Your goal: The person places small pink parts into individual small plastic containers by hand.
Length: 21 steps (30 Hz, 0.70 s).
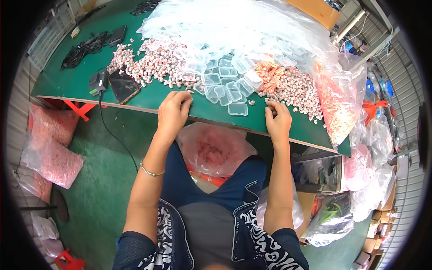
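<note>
Wkshop, sm. pcs point(159, 63) heaped on grn bench point(58, 84), bulk bags point(63, 164), corrug. wall point(407, 90)

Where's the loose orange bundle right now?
In the head view, the orange bundle lies right of centre on the green table, between the clear boxes on its left and the small pieces on its right, beyond the right hand.

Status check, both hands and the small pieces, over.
Left hand, right hand over table, grips unclear. Small pieces heaped beyond each. Clear containers between heaps.
</note>
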{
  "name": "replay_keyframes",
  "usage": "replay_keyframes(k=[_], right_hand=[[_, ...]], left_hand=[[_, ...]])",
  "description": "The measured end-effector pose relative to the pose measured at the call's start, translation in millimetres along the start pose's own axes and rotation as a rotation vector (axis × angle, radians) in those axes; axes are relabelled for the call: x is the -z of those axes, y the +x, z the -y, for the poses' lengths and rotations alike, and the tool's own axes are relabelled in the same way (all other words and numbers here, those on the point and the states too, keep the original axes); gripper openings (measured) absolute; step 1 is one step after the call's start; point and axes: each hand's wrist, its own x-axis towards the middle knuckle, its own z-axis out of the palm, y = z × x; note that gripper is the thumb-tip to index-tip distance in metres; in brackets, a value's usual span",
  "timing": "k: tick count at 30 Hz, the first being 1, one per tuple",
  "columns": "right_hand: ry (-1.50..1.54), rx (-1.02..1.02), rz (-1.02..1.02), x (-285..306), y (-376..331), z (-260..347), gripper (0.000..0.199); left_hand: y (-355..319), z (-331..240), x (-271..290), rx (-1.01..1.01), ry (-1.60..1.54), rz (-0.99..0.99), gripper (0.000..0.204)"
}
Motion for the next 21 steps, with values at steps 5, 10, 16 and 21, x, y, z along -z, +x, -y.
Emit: replay_keyframes(k=[5,10,16,21], right_hand=[[-0.079,0.181,0.058,-12,8,18,0.017],[-0.203,0.32,0.013,-19,14,20,0.012],[0.144,0.191,0.075,-12,-4,51,0.011],[0.026,0.204,0.167,-15,0,52,0.009]], left_hand=[[-6,-17,-8,-0.011,-0.241,-0.018,0.013],[-13,-43,-33,-0.083,-0.398,0.104,0.01],[-14,-59,-60,-0.213,-0.271,0.088,0.01],[-11,-59,-77,-0.298,-0.174,0.001,0.009]])
